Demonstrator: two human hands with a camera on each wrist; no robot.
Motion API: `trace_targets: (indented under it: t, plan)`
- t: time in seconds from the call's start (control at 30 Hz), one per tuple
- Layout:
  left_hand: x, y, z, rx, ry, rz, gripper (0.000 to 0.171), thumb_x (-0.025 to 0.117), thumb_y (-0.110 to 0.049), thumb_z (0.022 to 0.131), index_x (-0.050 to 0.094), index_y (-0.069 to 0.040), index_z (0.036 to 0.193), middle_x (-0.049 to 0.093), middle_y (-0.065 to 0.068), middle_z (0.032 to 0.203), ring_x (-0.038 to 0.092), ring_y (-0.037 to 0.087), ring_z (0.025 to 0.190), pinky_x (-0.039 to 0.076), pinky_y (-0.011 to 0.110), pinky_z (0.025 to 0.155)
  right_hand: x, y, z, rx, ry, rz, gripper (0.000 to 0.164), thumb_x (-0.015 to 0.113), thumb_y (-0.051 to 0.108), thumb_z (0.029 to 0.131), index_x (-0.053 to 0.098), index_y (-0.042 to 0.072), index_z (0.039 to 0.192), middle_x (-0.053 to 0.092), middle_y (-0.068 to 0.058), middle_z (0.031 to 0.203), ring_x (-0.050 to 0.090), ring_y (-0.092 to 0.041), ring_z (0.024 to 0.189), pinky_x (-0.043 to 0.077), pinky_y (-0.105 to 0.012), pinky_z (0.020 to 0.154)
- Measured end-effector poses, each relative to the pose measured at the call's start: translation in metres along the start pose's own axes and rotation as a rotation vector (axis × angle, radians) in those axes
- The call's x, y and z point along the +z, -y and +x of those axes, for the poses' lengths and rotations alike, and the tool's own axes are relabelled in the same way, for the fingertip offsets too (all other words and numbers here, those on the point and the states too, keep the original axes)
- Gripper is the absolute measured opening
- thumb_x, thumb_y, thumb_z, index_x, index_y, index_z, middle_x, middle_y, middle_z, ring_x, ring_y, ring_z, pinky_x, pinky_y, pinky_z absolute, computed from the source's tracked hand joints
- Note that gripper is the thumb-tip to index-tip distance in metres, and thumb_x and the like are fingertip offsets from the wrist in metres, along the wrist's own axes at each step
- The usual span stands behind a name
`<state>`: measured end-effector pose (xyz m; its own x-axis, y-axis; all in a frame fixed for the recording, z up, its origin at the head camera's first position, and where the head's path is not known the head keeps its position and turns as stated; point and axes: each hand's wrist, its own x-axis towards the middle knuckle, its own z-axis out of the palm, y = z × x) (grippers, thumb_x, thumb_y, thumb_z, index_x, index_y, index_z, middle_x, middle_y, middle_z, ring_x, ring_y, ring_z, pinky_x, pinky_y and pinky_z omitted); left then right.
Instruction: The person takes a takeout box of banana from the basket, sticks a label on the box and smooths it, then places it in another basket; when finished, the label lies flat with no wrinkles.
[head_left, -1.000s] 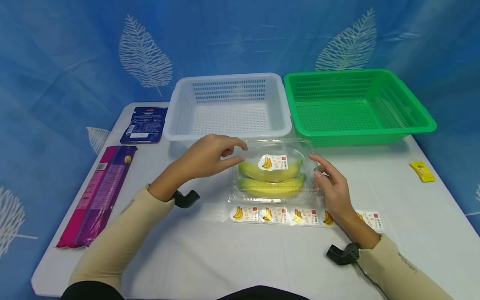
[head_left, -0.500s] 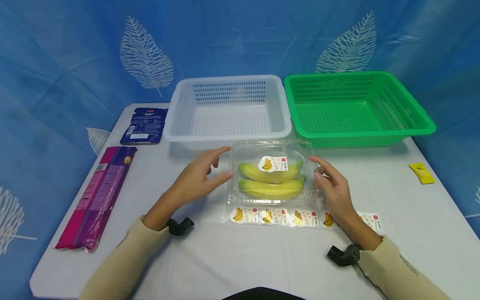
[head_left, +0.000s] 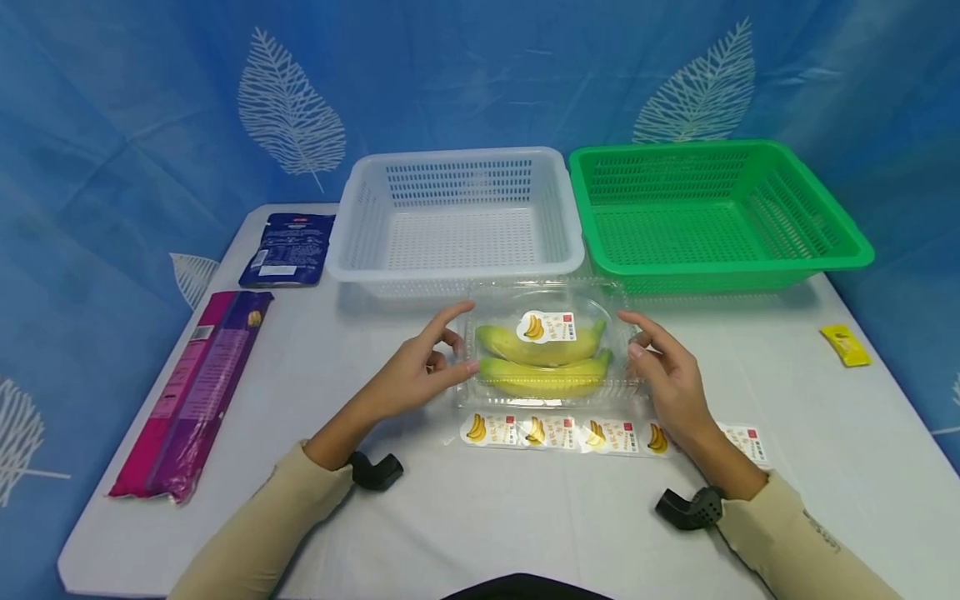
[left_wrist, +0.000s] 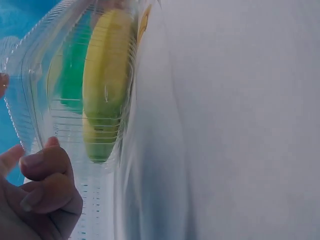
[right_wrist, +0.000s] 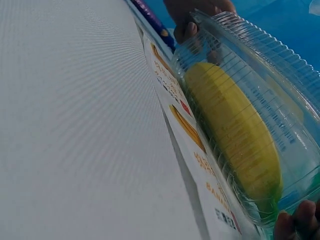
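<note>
Holding clear ribbed box [head_left: 497,302], two yellow bananas [head_left: 543,379] inside, between left fingers [head_left: 447,316] and right fingers [head_left: 651,328]

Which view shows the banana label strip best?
The head view: it shows most of the label strip from above, though the right arm covers part. The right wrist view shows part, closer but steeply slanted; the left wrist view, only a sliver.
</note>
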<state>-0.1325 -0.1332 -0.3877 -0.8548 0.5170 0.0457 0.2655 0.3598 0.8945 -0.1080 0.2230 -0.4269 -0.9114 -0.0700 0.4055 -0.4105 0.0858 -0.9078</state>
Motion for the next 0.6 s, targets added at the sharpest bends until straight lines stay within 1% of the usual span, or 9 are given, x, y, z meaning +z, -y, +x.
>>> trace_targets:
  t: [0.1,0.2,0.27,0.4,0.6]
  plan:
    - [0.0014,0.0013,0.0008,0.019,0.011,-0.062,0.074,0.069,-0.02,0.099,0.028,-0.02,0.161,0.055,0.01,0.107,0.038,0.011,0.052,0.036,0.025,0.05,-0.0016,0.0003,0.0006,-0.011,0.014,-0.013,0.04,0.05,-0.008,0.101,0.056,-0.007,0.141,0.052,-0.011,0.09,0.045,-0.015,0.054,0.04,-0.027,0.053]
    - [0.0027,0.0028,0.002,0.022,0.027,-0.109,0.072,0.067,-0.017,0.1,0.029,-0.018,0.161,0.051,0.011,0.105,0.035,0.011,0.052,0.035,0.024,0.051,-0.004,0.0002,0.0013,-0.028,0.032,-0.052,0.042,0.05,-0.008,0.1,0.055,-0.006,0.142,0.053,-0.016,0.092,0.042,-0.016,0.045,0.038,-0.028,0.049]
    - [0.003,0.004,0.0028,0.02,0.026,-0.116,0.072,0.066,-0.017,0.1,0.029,-0.018,0.161,0.05,0.011,0.104,0.035,0.011,0.053,0.035,0.024,0.051,-0.0056,-0.0001,0.0022,-0.041,0.043,-0.077,0.043,0.05,-0.009,0.1,0.054,-0.006,0.143,0.053,-0.019,0.092,0.041,-0.015,0.041,0.037,-0.028,0.047]
    - [0.0031,0.0061,0.0039,0.013,0.025,-0.129,0.072,0.067,-0.017,0.1,0.029,-0.02,0.161,0.05,0.011,0.104,0.035,0.012,0.054,0.034,0.024,0.051,-0.0079,-0.001,0.0035,-0.068,0.067,-0.113,0.044,0.05,-0.009,0.1,0.053,-0.006,0.143,0.053,-0.02,0.092,0.04,-0.012,0.04,0.037,-0.026,0.046]
    - [0.0038,0.0069,0.0043,0.0,0.037,-0.165,0.073,0.066,-0.016,0.1,0.028,-0.021,0.161,0.049,0.012,0.104,0.035,0.012,0.055,0.034,0.025,0.052,-0.0102,-0.0016,0.0031,-0.073,0.071,-0.149,0.046,0.051,-0.011,0.098,0.053,-0.005,0.144,0.054,-0.02,0.089,0.048,-0.014,0.044,0.04,-0.023,0.048]
